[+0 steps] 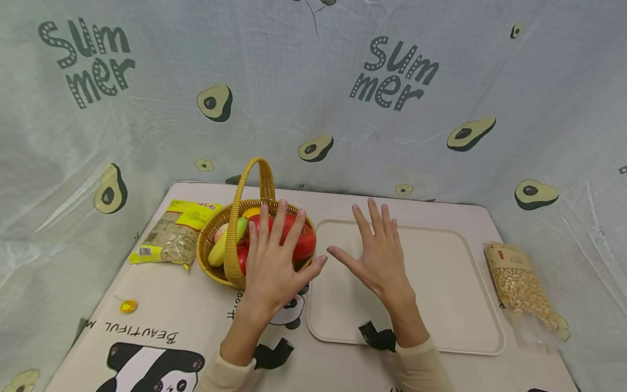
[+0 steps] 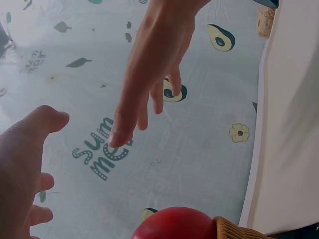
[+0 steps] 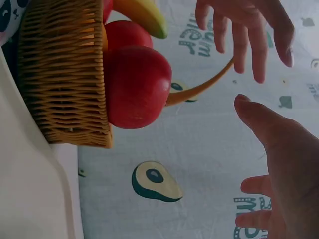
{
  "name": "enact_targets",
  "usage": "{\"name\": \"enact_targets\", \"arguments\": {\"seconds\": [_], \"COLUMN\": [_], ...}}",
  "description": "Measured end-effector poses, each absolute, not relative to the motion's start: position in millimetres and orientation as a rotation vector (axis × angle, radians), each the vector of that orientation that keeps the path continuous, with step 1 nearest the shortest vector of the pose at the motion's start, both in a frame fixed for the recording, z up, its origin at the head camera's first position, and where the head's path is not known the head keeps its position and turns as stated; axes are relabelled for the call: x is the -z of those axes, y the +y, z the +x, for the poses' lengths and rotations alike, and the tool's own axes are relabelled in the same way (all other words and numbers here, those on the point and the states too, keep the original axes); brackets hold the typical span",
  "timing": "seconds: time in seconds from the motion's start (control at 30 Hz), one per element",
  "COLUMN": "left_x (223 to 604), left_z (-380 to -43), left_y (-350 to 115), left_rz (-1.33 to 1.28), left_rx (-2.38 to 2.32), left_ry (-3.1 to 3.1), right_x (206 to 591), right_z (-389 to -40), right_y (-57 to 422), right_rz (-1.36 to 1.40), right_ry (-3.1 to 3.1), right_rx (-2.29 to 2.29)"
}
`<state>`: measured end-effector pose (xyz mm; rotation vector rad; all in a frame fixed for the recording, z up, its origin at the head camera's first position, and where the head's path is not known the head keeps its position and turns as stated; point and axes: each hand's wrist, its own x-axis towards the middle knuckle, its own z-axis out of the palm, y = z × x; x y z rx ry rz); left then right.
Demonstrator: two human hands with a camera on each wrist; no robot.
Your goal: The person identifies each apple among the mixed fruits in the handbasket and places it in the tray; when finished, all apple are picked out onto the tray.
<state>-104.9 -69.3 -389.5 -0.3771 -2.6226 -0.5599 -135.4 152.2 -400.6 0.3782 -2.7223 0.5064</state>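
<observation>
Both hands are raised over the table with fingers straight and spread, holding nothing. In the head view the left hand (image 1: 274, 267) overlaps the front right of a wicker basket (image 1: 210, 261) with a tall arched handle. Red apples (image 3: 139, 87), a banana (image 1: 217, 251) and an orange fruit (image 1: 251, 212) fill the basket, partly hidden behind that hand. My right hand (image 1: 379, 258) hovers over the left part of a cream tray (image 1: 441, 283), its thumb pointing toward the left hand. The right wrist view shows both hands apart, beyond the basket's apples.
Left of the basket lies a yellow-and-clear food bag (image 1: 176, 234). A small yellow-orange item (image 1: 128, 306) sits nearer the front left. At the right edge is a clear bag of pale grains (image 1: 521, 283). A printed curtain (image 1: 274, 71) closes off the back and sides.
</observation>
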Motion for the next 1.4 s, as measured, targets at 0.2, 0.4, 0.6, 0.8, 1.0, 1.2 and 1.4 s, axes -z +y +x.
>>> {"name": "enact_targets", "arguments": {"seconds": [0.2, 0.4, 0.6, 0.8, 1.0, 1.2, 1.4], "left_x": [383.0, 378.1, 373.2, 368.9, 365.4, 359.3, 358.5], "left_z": [-98.6, -94.7, -89.2, -86.4, -84.5, -83.9, -84.4], "left_y": [-71.0, -71.3, -72.9, -75.1, -76.7, -79.0, -84.5], "left_rz": [-0.416, -0.439, -0.468, -0.485, -0.513, -0.559, -0.516], "left_rx": [0.634, 0.684, 0.764, 0.801, 0.814, 0.831, 0.857], "left_ry": [-2.519, -2.409, -2.280, -2.185, -2.032, -1.844, -1.764], "right_x": [397.8, 396.0, 395.6, 397.2, 401.3, 406.8, 412.3], "right_z": [-140.0, -143.5, -146.2, -148.5, -150.1, -151.8, -154.6], "right_y": [143.2, 134.0, 124.5, 116.2, 109.7, 104.5, 100.0], "right_rz": [0.408, 0.428, 0.426, 0.425, 0.443, 0.463, 0.471], "right_ry": [-2.698, -2.684, -2.706, -2.729, -2.732, -2.734, -2.752], "right_rx": [-0.554, -0.580, -0.631, -0.665, -0.694, -0.770, -0.888]}}
